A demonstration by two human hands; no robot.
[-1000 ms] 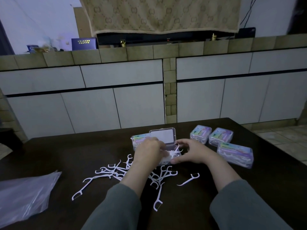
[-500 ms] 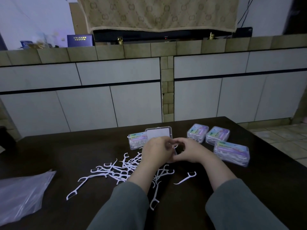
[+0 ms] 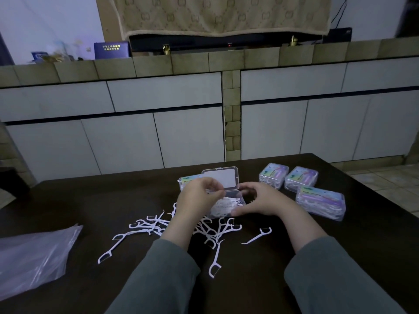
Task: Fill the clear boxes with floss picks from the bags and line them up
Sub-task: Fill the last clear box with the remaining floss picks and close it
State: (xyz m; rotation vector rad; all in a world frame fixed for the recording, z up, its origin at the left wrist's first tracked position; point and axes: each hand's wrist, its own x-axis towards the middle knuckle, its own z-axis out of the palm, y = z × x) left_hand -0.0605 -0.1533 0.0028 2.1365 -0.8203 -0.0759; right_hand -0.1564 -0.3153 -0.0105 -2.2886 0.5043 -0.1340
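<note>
An open box (image 3: pixel 229 203) sits near the middle of the dark desk (image 3: pixel 340 241), its clear lid (image 3: pixel 220 178) standing up toward the far edge and white picks (image 3: pixel 226 206) piled inside. The left hand (image 3: pixel 199 199) is over the box's left end, fingers curled with a grip pinching what looks like a pick at the box rim; the detail there is too small to be sure. The right hand (image 3: pixel 258 199) is at the box's right end, thumb lying along the near wall and fingers curved around the far right corner, gripping the box. Loose picks (image 3: pixel 158 225) are scattered on the desk between the box and the near edge, one (image 3: pixel 257 236) lying apart to the right. Behind the left hand a closed box (image 3: pixel 188 180) peeks out. Three filled boxes (image 3: pixel 320 203) are grouped toward the right edge. A clear bag (image 3: pixel 34 257) lies crumpled at the left edge.
</note>
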